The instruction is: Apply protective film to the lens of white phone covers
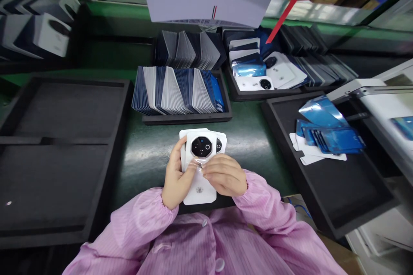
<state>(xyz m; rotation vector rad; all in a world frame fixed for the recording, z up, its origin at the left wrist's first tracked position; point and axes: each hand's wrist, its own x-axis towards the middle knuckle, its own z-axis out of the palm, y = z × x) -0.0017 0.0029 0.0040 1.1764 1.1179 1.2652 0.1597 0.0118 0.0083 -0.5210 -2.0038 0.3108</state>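
Observation:
A small stack of white phone back covers point(200, 189), each with a black round camera module point(201, 147), is held over the green bench just in front of me. My left hand point(176, 178) grips the stack along its left edge. My right hand point(224, 175) pinches a small clear film tab point(199, 164) just below the camera module on the top cover. Both arms wear pink striped sleeves.
A black tray point(189, 117) of upright blue and white sheets stands behind the hands, another tray point(245, 94) of white covers behind right. A black tray point(338, 197) at right holds peeled blue films point(325, 135). Black foam trays point(61, 154) lie at left.

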